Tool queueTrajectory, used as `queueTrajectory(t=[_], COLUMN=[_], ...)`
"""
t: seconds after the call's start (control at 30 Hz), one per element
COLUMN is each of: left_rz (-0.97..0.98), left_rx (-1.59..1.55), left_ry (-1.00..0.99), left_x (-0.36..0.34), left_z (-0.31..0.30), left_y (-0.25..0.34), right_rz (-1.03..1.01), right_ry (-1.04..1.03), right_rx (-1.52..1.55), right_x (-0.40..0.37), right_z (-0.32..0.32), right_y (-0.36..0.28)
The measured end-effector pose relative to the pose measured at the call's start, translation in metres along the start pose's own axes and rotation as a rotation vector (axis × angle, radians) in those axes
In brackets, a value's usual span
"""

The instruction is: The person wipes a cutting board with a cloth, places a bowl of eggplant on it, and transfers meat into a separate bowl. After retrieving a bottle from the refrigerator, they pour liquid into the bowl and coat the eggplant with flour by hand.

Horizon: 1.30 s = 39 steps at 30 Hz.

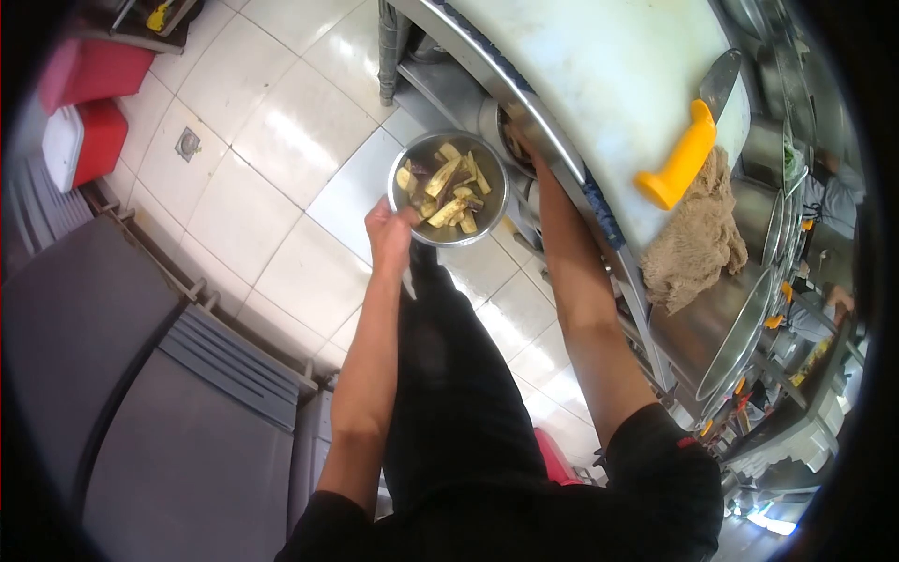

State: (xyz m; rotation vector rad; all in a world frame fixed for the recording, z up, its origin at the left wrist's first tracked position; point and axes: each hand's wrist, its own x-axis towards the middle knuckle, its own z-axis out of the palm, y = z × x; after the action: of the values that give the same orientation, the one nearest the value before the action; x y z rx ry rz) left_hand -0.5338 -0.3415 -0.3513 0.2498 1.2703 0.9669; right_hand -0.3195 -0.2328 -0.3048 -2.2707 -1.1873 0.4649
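My left hand (389, 230) is closed on the rim of a round metal bowl (461, 240), holding it over the floor beside the counter. Inside lie several yellowish-brown cut pieces (448, 195), some with dark purple skin, that look like eggplant. My right hand (526, 142) reaches under the edge of the counter, at the mouth of a metal pot (489, 120) on the lower shelf. Its fingers are mostly hidden by the counter edge and the pot, so what they touch cannot be made out.
On the white cutting board (599, 56) lie a knife with a yellow handle (688, 159) and a crumpled brown cloth (698, 234). Metal pans (716, 328) line the counter's far side. Grey cabinets (187, 421) and a red-and-white cooler box (94, 145) stand at left on the tiled floor.
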Motion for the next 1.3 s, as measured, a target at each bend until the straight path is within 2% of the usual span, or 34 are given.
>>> queueTrajectory(t=[0.33, 0.43, 0.67, 0.7, 0.8, 0.87, 0.9, 0.93, 1.0, 1.03, 1.1, 1.3], left_rz=[0.018, 0.028, 0.035, 0.035, 0.046, 0.031, 0.033, 0.036, 0.029, 0.020, 0.012, -0.003], left_rx=[0.023, 0.048, 0.172, 0.156, 0.083, 0.095, 0.062, 0.029, 0.045, 0.067, 0.062, 0.069], left_ry=[0.003, 0.015, 0.041, 0.052, 0.042, 0.019, 0.004, -0.011, -0.004, 0.001, -0.004, -0.013], left_x=[0.004, -0.001, -0.008, -0.010, -0.032, -0.046, -0.054, -0.062, -0.072, -0.076, -0.086, -0.113], left_z=[0.011, 0.008, -0.014, -0.012, -0.010, -0.024, -0.024, -0.026, -0.037, -0.043, -0.057, -0.080], left_y=[0.001, -0.002, -0.008, -0.006, 0.000, -0.003, 0.002, 0.004, -0.004, -0.008, -0.014, -0.021], right_rz=[0.078, 0.101, 0.136, 0.141, 0.161, -0.254, -0.312, -0.286, -0.170, -0.175, -0.017, 0.031], right_ry=[0.079, 0.101, 0.059, 0.041, 0.001, -0.093, -0.131, -0.193, -0.162, -0.165, -0.213, -0.229], right_rx=[0.114, 0.148, 0.203, 0.210, 0.222, 0.270, 0.209, 0.193, 0.279, 0.276, 0.353, 0.610], right_x=[-0.002, -0.005, 0.002, -0.046, -0.092, -0.141, -0.161, -0.176, -0.202, -0.209, -0.222, -0.235], right_z=[0.021, -0.010, -0.033, -0.058, -0.051, -0.033, -0.028, -0.028, -0.019, -0.022, -0.033, -0.050], right_y=[-0.028, -0.015, -0.004, -0.005, -0.021, -0.018, -0.020, -0.026, -0.019, -0.020, -0.026, -0.032])
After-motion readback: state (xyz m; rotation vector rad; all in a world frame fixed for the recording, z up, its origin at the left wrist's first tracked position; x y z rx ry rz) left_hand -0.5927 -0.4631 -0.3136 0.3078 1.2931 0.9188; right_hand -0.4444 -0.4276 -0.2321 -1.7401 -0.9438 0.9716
